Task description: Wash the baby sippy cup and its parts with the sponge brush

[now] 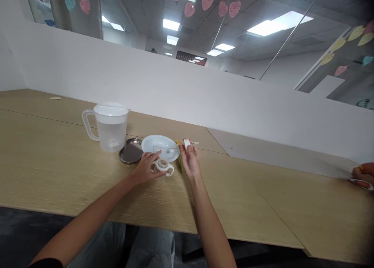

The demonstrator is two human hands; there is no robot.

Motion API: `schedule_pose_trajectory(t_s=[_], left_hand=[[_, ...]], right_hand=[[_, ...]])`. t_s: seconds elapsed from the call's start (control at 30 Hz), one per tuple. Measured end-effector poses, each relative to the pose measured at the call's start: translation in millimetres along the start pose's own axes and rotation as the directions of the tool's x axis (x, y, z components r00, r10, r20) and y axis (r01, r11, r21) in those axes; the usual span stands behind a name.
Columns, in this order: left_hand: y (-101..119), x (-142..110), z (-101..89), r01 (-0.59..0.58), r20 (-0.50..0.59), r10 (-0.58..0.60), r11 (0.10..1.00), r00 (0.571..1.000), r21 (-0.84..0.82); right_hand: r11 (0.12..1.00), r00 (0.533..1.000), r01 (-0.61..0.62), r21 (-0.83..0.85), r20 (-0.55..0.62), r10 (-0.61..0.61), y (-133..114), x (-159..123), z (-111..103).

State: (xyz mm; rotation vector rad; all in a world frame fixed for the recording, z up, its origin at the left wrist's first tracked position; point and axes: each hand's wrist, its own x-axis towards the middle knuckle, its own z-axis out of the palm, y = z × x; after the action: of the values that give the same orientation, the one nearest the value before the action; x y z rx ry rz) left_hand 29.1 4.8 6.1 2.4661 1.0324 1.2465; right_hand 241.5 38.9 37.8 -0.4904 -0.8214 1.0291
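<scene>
My left hand [146, 169] is closed around the side of a small open baby cup with two white handles [163, 165], which stands upright at the front of the bowl. In my right hand [190, 161], raised just right of the bowl, is a white cup lid [187, 143] with a clear spout pointing right. A thin pale tube appears to run from the lid leftward over the bowl. The white oval bowl [146, 142] holds something clear that I cannot make out. A thin yellow-green item [180, 164] lies partly hidden behind my right hand.
A translucent lidded pitcher [112, 131] stands at the left, its handle facing left. Between it and the bowl lies a round metal dish [131, 151]. The wooden table [251, 205] meets a white wall [163, 89]. A blurred brownish shape with a white loop [364, 178] shows at the right edge.
</scene>
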Motion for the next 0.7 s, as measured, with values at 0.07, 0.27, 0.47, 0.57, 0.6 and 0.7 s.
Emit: schedule_pose_trajectory(t_s=[0.07, 0.27, 0.47, 0.57, 0.6, 0.7], left_hand=[[-0.1, 0.0, 0.1, -0.002, -0.005, 0.002, 1.0, 1.0, 0.0], [1.7, 0.9, 0.2, 0.016, 0.002, -0.016, 1.0, 1.0, 0.005], [2.3, 0.7, 0.0, 0.01, 0.007, -0.01, 1.0, 1.0, 0.01], [3.5, 0.8, -0.5, 0.021, 0.012, -0.021, 1.0, 1.0, 0.009], [4.0, 0.9, -0.8, 0.024, 0.016, -0.024, 1.0, 1.0, 0.008], [5.2, 1.4, -1.5, 0.027, 0.02, -0.027, 1.0, 0.999, 0.004]], right_hand=[[1.0, 1.0, 0.0, -0.022, -0.02, 0.0, 6.6, 1.8, -2.9], [0.966, 0.998, 0.05, -0.253, -0.01, -0.054, 25.7, 2.7, -6.6], [0.81, 0.98, 0.18, -0.558, 0.169, -0.101, 36.6, -1.0, -12.1], [0.689, 0.948, 0.28, -0.668, 0.305, -0.09, 34.3, -5.9, -11.7], [0.648, 0.933, 0.322, -0.69, 0.349, -0.092, 32.4, -7.8, -10.7], [0.571, 0.896, 0.403, -0.716, 0.437, -0.084, 26.3, -12.9, -6.0]])
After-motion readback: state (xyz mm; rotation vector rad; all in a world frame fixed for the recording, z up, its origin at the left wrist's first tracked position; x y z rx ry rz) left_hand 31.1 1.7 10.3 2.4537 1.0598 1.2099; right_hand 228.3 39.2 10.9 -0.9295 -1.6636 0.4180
